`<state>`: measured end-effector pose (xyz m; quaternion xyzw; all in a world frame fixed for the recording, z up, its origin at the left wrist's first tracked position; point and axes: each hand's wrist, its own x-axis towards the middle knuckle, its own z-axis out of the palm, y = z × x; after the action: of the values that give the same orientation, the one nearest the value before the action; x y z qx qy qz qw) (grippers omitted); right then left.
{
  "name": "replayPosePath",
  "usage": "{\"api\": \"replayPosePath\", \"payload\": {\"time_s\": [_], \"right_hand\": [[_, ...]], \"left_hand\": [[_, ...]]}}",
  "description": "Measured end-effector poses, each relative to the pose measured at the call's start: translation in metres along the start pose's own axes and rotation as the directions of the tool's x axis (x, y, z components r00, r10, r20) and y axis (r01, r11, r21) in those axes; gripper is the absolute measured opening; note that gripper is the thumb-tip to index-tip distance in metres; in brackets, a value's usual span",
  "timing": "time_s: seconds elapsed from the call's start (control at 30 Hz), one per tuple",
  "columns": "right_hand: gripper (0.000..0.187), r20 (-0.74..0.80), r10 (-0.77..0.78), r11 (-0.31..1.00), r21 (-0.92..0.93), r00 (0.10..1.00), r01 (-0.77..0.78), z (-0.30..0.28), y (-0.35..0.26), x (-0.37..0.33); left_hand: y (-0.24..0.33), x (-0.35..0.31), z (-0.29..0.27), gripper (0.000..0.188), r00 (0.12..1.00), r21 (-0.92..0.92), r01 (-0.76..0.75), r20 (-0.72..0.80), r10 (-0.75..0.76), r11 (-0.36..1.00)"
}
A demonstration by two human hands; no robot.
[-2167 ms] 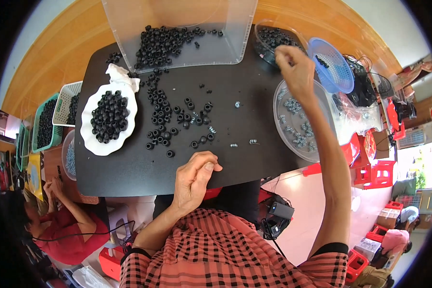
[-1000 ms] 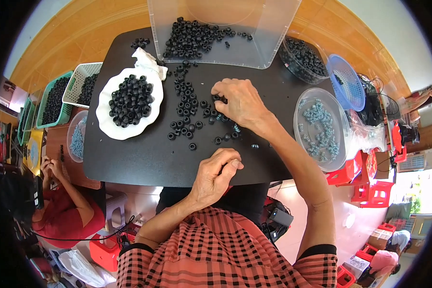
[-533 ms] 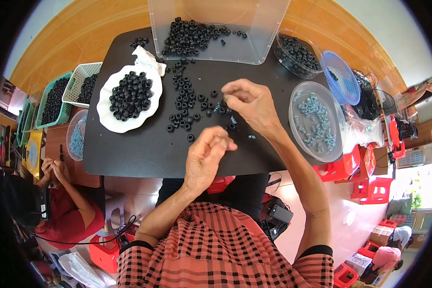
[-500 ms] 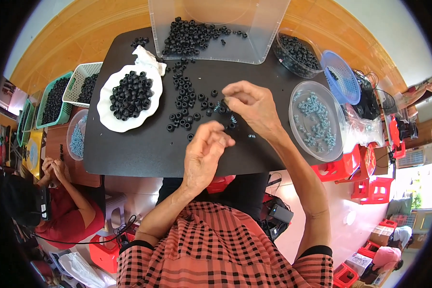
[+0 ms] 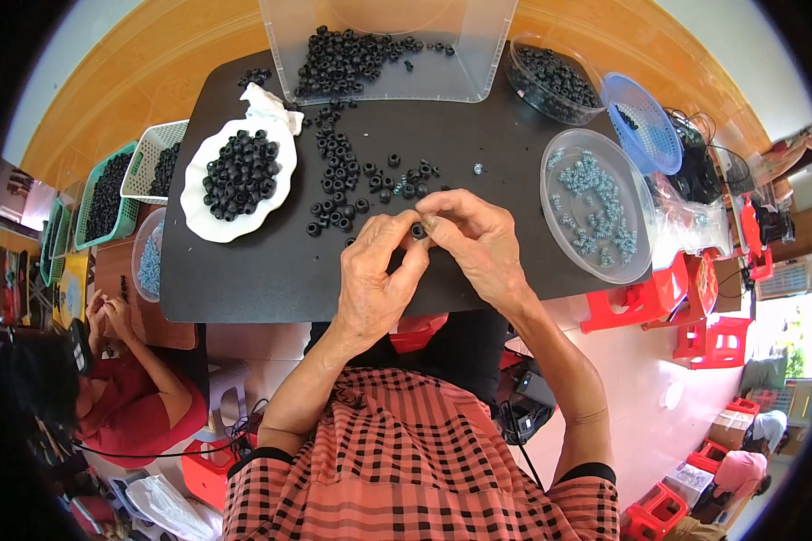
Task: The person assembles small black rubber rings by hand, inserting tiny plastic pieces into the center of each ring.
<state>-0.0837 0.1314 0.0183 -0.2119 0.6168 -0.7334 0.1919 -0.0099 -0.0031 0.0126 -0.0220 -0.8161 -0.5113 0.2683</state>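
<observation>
My left hand [image 5: 376, 275] and my right hand [image 5: 478, 248] meet over the near middle of the dark table, fingertips pinched close together. Between them shows a small round black part [image 5: 418, 231] with a hole, at the left hand's fingertips. What the right fingertips grip is hidden. Just beyond the hands lie loose black parts [image 5: 334, 171] in a trail, with a few small pale blue coils [image 5: 398, 188] resembling springs among them. A single blue coil [image 5: 478, 169] sits apart, beyond the right hand.
A scalloped white plate [image 5: 194, 198] heaped with black parts stands left, by a white cloth [image 5: 266, 106]. At the back is a clear bin [image 5: 460, 86]; on the right, a clear bowl [image 5: 573, 115], a lid of blue coils [image 5: 559, 230] and a blue basket [image 5: 663, 149]. A co-worker [image 5: 135, 397] sits left.
My right hand has come down and in, and my left hand has closed, so their fingertips now meet at the black part. The single blue coil now lies farther from me.
</observation>
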Motion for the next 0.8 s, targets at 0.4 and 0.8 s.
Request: {"api": "replayPosePath", "payload": {"time_s": [0.4, 0.8], "right_hand": [[0.034, 0.112, -0.370, 0.824, -0.420, 0.922, 0.381, -0.002, -0.006, -0.014], [0.031, 0.094, -0.460, 0.700, -0.573, 0.883, 0.426, -0.007, 0.000, -0.017]], "left_hand": [[-0.010, -0.007, 0.003, 0.027, 0.822, -0.797, 0.563, 0.515, -0.242, 0.216], [-0.005, -0.010, 0.008, 0.025, 0.799, -0.793, 0.575, 0.491, -0.347, 0.200]]}}
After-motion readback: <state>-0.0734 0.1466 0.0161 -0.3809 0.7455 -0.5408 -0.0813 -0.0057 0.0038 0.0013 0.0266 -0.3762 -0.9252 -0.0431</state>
